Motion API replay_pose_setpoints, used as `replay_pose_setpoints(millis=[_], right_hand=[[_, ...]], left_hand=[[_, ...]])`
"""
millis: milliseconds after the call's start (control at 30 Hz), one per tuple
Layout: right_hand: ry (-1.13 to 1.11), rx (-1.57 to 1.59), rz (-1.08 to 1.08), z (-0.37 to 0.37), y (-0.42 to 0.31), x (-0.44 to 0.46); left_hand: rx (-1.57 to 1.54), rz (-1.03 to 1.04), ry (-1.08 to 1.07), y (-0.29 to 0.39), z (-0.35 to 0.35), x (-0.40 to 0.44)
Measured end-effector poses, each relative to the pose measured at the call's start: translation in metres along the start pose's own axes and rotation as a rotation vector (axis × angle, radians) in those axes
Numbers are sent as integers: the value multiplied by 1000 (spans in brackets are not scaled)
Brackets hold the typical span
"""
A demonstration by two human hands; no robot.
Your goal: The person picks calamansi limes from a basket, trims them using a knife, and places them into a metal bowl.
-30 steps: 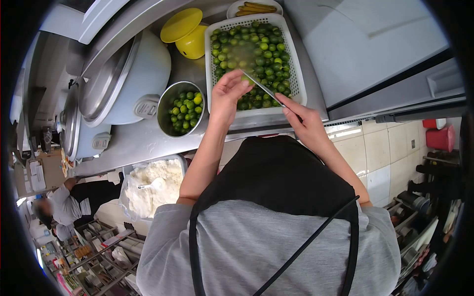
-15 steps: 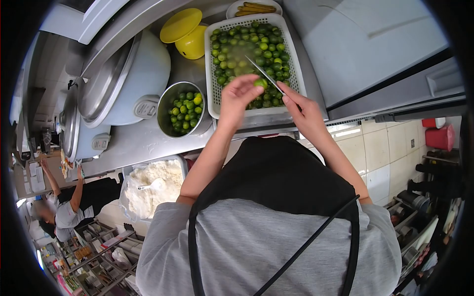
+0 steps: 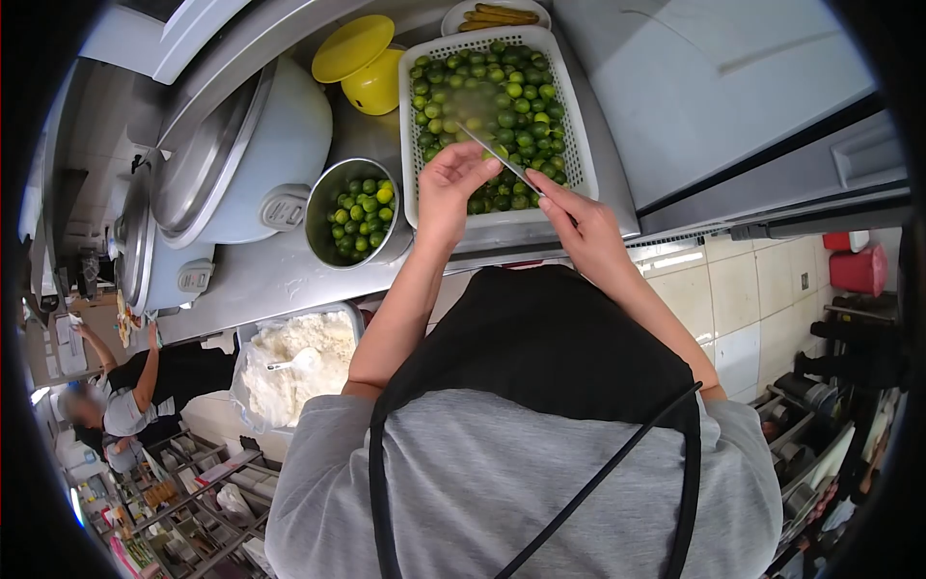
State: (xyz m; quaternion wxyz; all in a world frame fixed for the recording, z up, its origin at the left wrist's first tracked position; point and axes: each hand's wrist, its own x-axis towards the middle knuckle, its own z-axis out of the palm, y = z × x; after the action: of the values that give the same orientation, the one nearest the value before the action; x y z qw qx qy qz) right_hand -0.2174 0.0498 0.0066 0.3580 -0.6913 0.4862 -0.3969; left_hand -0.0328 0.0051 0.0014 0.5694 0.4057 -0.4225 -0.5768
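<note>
A: Head view. State the condition of each hand.

B: Right hand: thumb and fingers pinch the rear of a thin knife; the blade points far and left. Left hand: fingers curled, thumb toward the blade. A patch of green fruit shows beside the thumb tip; whether it is gripped cannot be told.

A: Location of the knife?

B: Above the near part of a white perforated basket, which holds many green citrus fruits.

A: Expected handling?

B: Knife: probably light, stiff and sharp; hold by the rear end only. Fruits: probably light and firm, slippery if wet. Hold around the middle, fingertips away from the blade.

A: Edges?

B: Near: the surface ends before the black apron. Left: a metal pot of similar fruits stands just beside the basket. Right: a grey panel rises beyond a strip of surface.

A: Room for moving?

B: Over the basket, toward its far side, or left across the rim. Keep wrists above the rim.
</note>
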Motion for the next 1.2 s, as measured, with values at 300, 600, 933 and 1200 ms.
replay_pose_setpoints(millis=[300, 600, 933, 1200], right_hand=[[-28, -2, 52, -5, 14, -13], [112, -43, 202, -37, 19, -6], [104, 3, 148, -33, 4, -10], [55, 85, 97, -16, 5, -15]], left_hand=[[54, -23, 212, 42, -74, 2], [1204, 155, -1, 12, -32, 14], [893, 131, -175, -52, 6, 40], [-78, -220, -53, 0, -16, 13]])
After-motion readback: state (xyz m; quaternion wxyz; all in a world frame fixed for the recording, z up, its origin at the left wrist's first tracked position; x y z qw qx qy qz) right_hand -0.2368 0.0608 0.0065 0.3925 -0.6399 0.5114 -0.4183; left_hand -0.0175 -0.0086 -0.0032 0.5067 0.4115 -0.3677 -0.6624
